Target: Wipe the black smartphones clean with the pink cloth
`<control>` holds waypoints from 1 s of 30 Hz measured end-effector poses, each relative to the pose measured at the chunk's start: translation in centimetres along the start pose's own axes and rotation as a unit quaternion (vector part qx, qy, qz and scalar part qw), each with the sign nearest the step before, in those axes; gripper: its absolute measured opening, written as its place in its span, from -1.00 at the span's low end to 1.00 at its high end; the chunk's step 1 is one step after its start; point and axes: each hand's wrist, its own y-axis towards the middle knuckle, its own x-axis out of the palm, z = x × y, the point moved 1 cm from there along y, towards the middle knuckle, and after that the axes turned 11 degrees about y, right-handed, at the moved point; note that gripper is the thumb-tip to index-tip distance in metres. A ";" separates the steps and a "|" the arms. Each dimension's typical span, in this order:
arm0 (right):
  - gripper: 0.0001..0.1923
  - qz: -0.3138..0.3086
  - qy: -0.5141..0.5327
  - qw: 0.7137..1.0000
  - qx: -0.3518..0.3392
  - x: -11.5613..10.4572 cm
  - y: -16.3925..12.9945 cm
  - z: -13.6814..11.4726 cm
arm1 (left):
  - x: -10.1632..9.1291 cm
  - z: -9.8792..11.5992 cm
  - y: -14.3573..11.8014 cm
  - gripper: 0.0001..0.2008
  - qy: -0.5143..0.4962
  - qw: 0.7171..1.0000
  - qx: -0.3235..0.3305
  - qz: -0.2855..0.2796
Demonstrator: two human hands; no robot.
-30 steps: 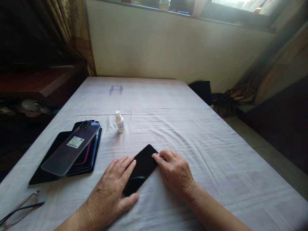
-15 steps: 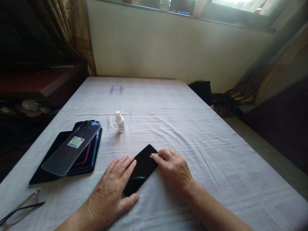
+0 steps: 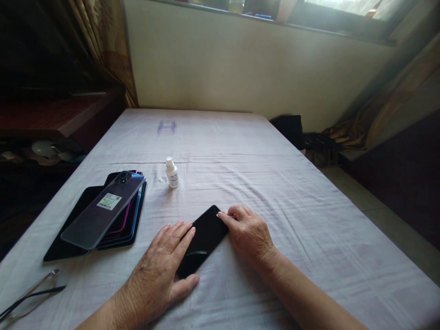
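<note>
Head | left hand: splayed, unclenched, across phone | right hand: curled, grasp unclear

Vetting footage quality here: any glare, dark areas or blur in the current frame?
Head view: window at top right washed out by daylight; head view: bright streak of glare on the black phone under the left hand; head view: deep shadow beneath the dark red desk at left; head view: print on the white bottle too small and soft to read.
</note>
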 end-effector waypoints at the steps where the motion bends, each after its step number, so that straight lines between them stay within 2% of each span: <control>1: -0.80 0.004 -0.003 1.000 0.002 0.0 0.1 0.0 | 0.0 0.0 0.0 -0.23 -0.002 1.000 -0.001 0.001; 7: -0.80 0.004 0.000 1.000 -0.026 0.4 0.1 -0.5 | -0.1 0.0 0.0 -0.22 0.002 1.000 -0.001 0.000; 13: -0.80 -0.001 -0.014 1.000 0.007 0.3 0.6 0.2 | 0.0 0.0 0.0 -0.22 -0.006 1.000 -0.009 -0.004; 20: -0.81 -0.010 -0.009 1.000 -0.020 0.6 0.6 -0.3 | 0.1 0.0 -0.1 -0.22 -0.005 1.000 -0.008 -0.005; 26: -0.79 -0.008 -0.015 1.000 0.011 0.6 0.9 0.2 | 0.1 0.0 -0.1 -0.21 -0.014 1.000 -0.013 -0.012; 30: -0.80 -0.014 -0.013 1.000 0.000 0.7 0.8 -0.1 | 0.2 0.0 -0.2 -0.21 -0.015 1.000 -0.013 -0.012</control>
